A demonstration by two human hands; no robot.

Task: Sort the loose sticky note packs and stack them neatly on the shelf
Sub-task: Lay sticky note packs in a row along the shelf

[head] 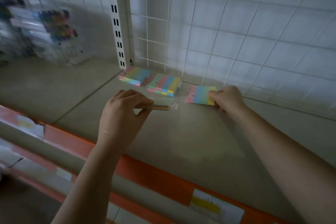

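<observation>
Left hand (123, 112) pinches a thin sticky note pack (160, 107) between thumb and curled fingers, seen edge-on, rainbow edge showing, held just above the shelf (181, 142) about mid-depth. Clear wrapper tab sticks out at its right end.

Right hand (227, 99) grips a second pack (200, 95) by its right (yellow) end, fingers curled round it; the pack faces up, pink/blue/green/yellow stripes. Can't tell whether it's resting on the shelf or just off it, as the frame is blurred.

Two stacks already sit at the shelf's back edge against the wire grid (181, 32): left stack (135, 75) near the slotted upright (116, 20), right stack (164, 84) just beside it, possibly touching. The right-hand pack is near the right stack, apart from it.

Orange strip (145, 172) runs along the front edge with a price label (214, 205). Blurred marker packs (41, 29) hang on the neighbouring bay, far left.
</observation>
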